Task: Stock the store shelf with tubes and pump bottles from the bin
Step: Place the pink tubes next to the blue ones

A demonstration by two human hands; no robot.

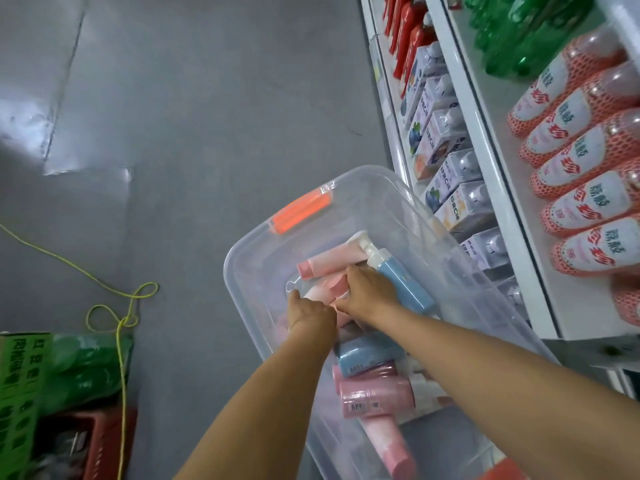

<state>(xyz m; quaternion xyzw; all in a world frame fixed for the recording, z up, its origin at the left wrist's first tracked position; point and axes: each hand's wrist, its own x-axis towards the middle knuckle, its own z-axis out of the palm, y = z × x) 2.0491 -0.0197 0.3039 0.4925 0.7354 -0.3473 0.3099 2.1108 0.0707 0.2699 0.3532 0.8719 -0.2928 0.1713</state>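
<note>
Bin (349, 199) holds pink tubes (329, 263) and a blue pump bottle (401, 282); both hands (341, 303) grasp tubes.

The bin (398, 202) is clear, glossy plastic with a smooth orange plastic latch (300, 211); the pink tubes (329, 263) and blue pump bottle (403, 285) inside look satin-smooth plastic. The grey floor (190, 116) shines; the shelf (502, 188) looks white-painted and smooth
</note>
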